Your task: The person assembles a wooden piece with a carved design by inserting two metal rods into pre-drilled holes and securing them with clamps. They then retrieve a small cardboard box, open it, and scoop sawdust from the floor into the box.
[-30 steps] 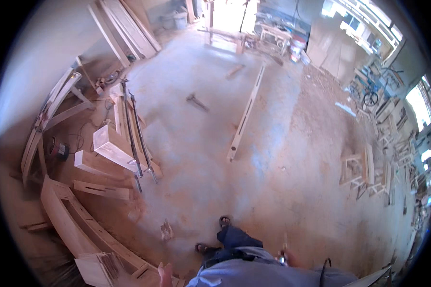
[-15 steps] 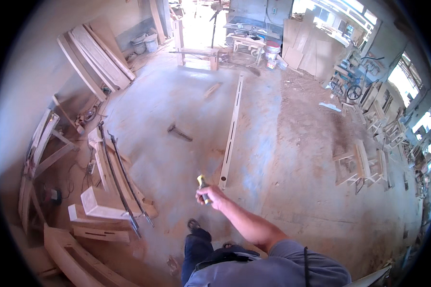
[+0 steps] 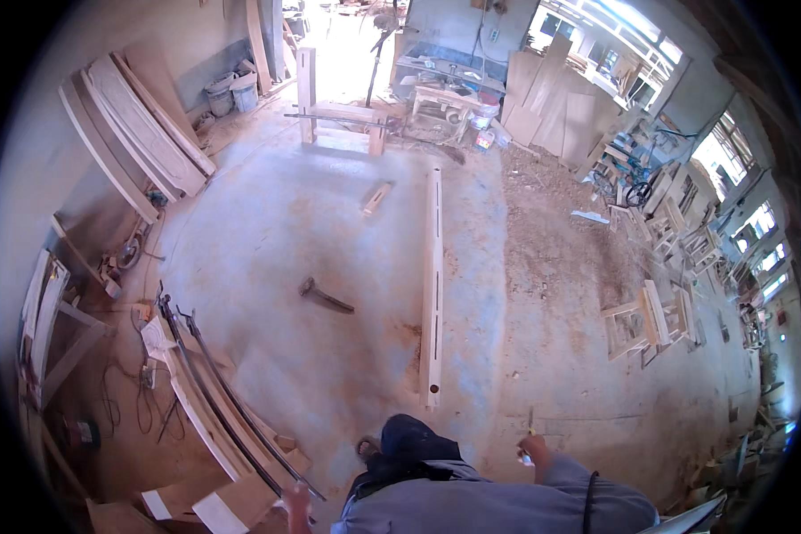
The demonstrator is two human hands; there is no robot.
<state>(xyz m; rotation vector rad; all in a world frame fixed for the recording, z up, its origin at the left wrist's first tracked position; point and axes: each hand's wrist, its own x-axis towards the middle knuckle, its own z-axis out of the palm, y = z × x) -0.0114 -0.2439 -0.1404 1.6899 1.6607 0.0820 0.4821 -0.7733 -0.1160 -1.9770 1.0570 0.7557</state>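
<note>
My right hand (image 3: pixel 534 449) is closed around a slim hand tool (image 3: pixel 531 431) at my right side. A bit of yellow shows above the fist, and the tool's exact kind is too small to make out. Low on the left is my left hand (image 3: pixel 297 500), blurred, beside the ends of the long dark metal bars (image 3: pixel 231 414) and some timber. Ahead of me a long pale slotted beam (image 3: pixel 434 276) lies on the floor. To its left rest a hammer-like tool (image 3: pixel 326 295) with a dark handle and a short wood piece (image 3: pixel 377 198).
Timber pieces (image 3: pixel 240 505) lie at the lower left. Carved boards (image 3: pixel 142 133) lean on the left wall. A wooden frame (image 3: pixel 343 111) stands near the bright doorway, with buckets (image 3: pixel 245 92) left of it. Wooden stools (image 3: pixel 650 320) stand at right.
My right hand has swung back from in front of me to my right side, still holding the tool. I have moved forward, nearer the slotted beam.
</note>
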